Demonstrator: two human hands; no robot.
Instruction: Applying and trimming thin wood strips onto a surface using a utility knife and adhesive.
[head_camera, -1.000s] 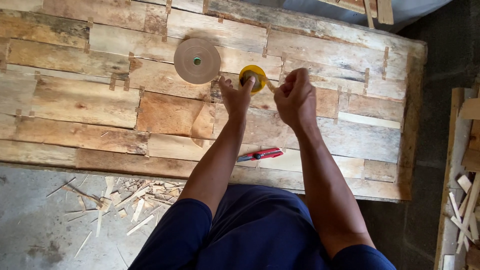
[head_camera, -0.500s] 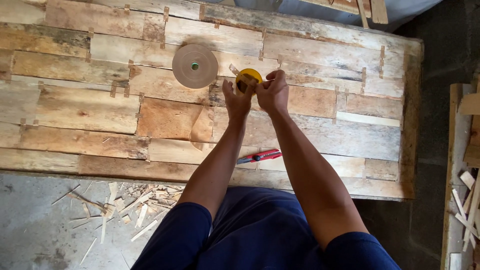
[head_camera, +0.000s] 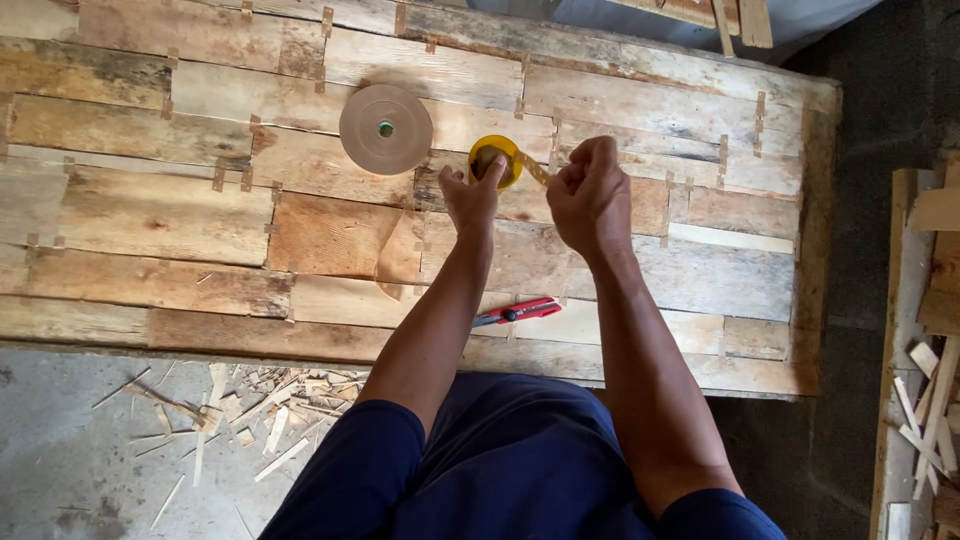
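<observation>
Holding the small yellow roll of tape (head_camera: 495, 160) down on the patchwork table of pale and brown wooden planks (head_camera: 150, 215), your left hand (head_camera: 472, 195) has its fingers curled over the roll's near edge, so it is gripping the roll. Your right hand (head_camera: 590, 190) sits at about three o'clock from the roll, just beside it, closed in a fist that seems to pinch the free strip of tape (head_camera: 533, 168), though the fingers hide the grip. That strip runs from the roll toward four o'clock, its long axis slanting down to your right fist. At about ten o'clock from the roll, near but apart, lies a wide flat brown disc of paper tape with a green core (head_camera: 386, 128). A red and black utility knife (head_camera: 517, 312) lies at six o'clock, between your forearms, near the table's front edge. No containers show
</observation>
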